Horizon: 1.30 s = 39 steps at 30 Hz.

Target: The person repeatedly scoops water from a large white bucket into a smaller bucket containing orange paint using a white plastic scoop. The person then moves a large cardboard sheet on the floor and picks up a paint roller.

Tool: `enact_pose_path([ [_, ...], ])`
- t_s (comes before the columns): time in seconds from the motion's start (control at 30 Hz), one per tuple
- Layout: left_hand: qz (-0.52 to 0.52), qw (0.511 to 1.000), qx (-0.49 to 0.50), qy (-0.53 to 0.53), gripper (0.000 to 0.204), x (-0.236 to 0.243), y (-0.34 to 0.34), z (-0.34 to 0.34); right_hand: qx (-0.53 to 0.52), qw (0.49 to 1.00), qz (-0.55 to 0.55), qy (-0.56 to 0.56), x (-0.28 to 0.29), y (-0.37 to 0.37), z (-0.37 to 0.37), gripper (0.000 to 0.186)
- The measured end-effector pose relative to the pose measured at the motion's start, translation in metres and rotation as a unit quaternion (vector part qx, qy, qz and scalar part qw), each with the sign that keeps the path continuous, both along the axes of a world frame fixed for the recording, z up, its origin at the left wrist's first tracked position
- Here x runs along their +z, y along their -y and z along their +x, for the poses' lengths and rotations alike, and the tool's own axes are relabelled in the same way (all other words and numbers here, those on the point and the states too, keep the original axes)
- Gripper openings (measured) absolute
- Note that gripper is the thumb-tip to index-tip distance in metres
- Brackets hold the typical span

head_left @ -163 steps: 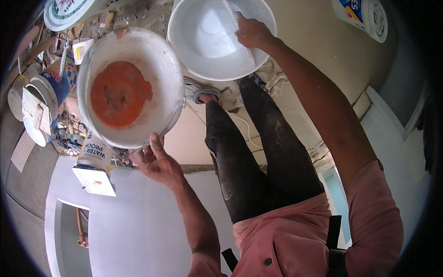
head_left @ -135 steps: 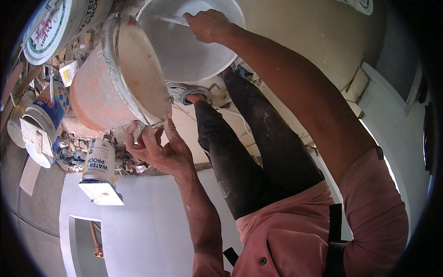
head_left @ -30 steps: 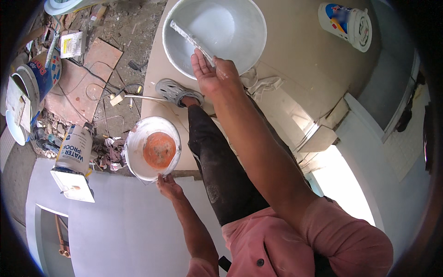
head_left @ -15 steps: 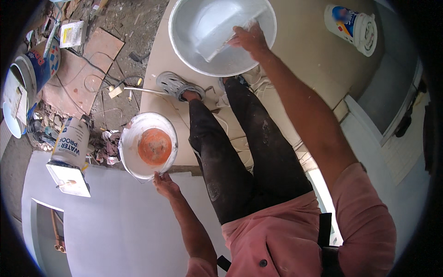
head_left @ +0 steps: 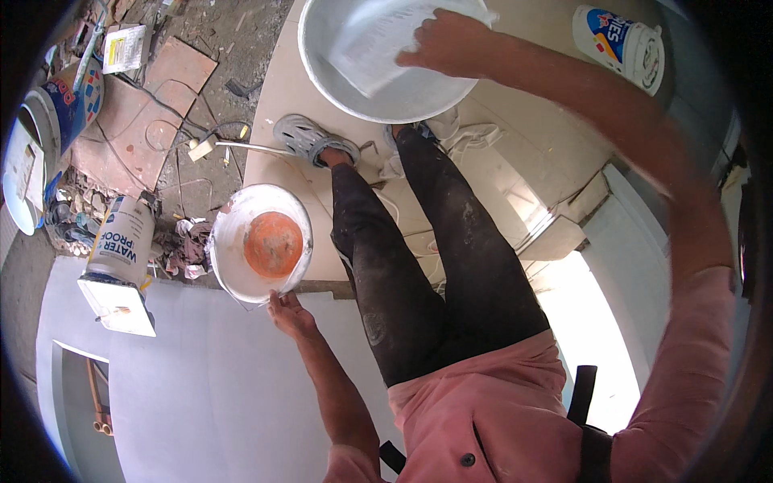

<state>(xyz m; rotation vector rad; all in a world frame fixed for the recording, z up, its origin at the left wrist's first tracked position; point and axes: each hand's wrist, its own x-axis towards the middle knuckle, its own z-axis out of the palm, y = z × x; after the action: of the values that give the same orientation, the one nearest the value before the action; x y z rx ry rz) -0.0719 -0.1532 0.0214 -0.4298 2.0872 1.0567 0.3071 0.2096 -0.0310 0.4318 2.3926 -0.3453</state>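
Up top, a large silvery basin (head_left: 326,95) holds white, wet-looking residue. My right hand (head_left: 451,47) reaches over its right side, its fingers closed on a flat, wide white blade (head_left: 369,68) that is blurred by motion inside the basin. The blade's handle, if it has one, is hidden by the hand. Lower left, my left hand (head_left: 291,314) grips the near rim of a white bucket (head_left: 228,270). The bucket is tilted so that its inside shows, with an orange, white-smeared bottom (head_left: 274,245).
A white tub (head_left: 616,48) stands far right. At left are a white pail (head_left: 122,241) with a square white board (head_left: 121,307), a blue-and-white bucket (head_left: 72,101), cords, rubble and a reddish board (head_left: 129,145). A grey clog (head_left: 306,138) is on my foot.
My right hand has moved up and slightly right with the blade, its elbow swinging outward to the right. The left hand and the white bucket have shifted hardly at all.
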Motion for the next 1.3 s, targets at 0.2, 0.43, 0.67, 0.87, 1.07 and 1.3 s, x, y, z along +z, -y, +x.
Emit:
enact_pose_path([
  [0.2, -0.008, 1.0, -0.004, 0.0, 0.015, -0.008, 0.004, -0.001, 0.135, 0.988, 0.057, -0.055, 0.09, -0.033, 0.007, 0.014],
  [0.43, 0.001, 1.0, -0.004, 0.011, 0.028, 0.002, -0.009, 0.007, 0.113, 0.972, 0.166, -0.125, 0.028, -0.017, 0.004, 0.018],
  [0.67, -0.015, 1.0, -0.017, -0.011, 0.029, -0.002, -0.003, 0.002, -0.168, 0.967, 0.168, -0.097, -0.033, 0.008, 0.002, 0.021],
  [0.87, -0.014, 0.998, -0.055, -0.012, 0.029, -0.005, -0.001, -0.005, -0.486, 0.863, 0.137, -0.031, -0.041, 0.024, -0.005, 0.033],
  [1.07, -0.011, 1.0, -0.027, 0.009, 0.023, -0.001, -0.015, -0.001, -0.703, 0.706, 0.087, -0.011, -0.047, 0.051, -0.012, 0.034],
  [1.3, -0.012, 1.0, -0.026, 0.002, 0.024, 0.001, -0.025, 0.003, -0.936, -0.079, -0.242, -0.242, -0.01, 0.079, -0.063, 0.02],
])
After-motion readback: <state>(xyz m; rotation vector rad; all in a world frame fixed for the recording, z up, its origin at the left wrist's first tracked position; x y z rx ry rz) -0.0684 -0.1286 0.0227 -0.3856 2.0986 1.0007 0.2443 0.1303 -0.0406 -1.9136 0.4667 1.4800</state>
